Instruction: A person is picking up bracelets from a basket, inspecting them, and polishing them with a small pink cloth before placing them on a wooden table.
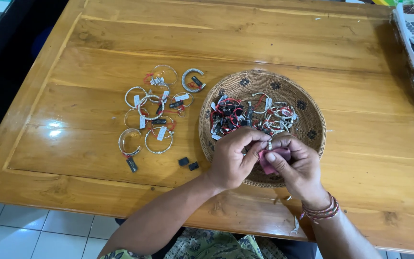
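- The left hand (pixel 231 160) and right hand (pixel 297 165) meet over the near rim of the round woven basket (pixel 312 132).
- Between their fingers (pixel 257 152) sits a small silver piece (pixel 269 144), perhaps a ring, against a pink cloth (pixel 270 158).
- Inside the basket lies a tangle of silver jewellery with red strings (pixel 252 115).
- Left of the basket, silver bangles with tags (pixel 152 112) are spread on the wooden desk (pixel 216 38).
- Two small black tags (pixel 189 163) lie just left of the basket.
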